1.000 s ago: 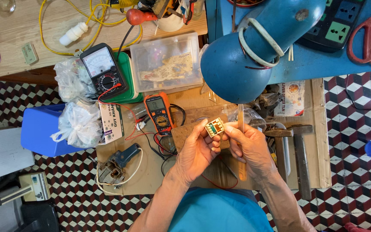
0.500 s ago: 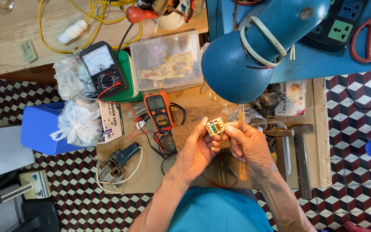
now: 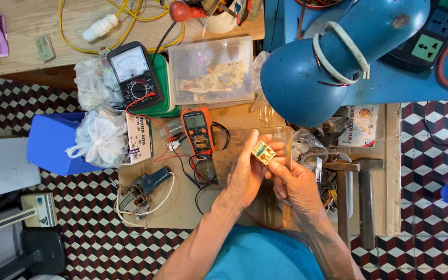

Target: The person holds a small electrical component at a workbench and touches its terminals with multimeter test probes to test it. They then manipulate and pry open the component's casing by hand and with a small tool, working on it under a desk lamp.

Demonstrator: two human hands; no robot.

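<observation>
Little shifts from a second ago: the left hand [image 3: 247, 173] stays with fingers clamped on the small green-and-cream component [image 3: 263, 152], raised above the tabletop [image 3: 182, 207], while the right hand [image 3: 299, 189] keeps its fingers closed against it, close inspection ongoing.

Glossy blue painted metal lamp shade [image 3: 307, 78], matt worn wooden board [image 3: 182, 202], clear smooth plastic box [image 3: 212, 72], crinkled plastic bags [image 3: 99, 137], dull metal hammers [image 3: 351, 176]
</observation>
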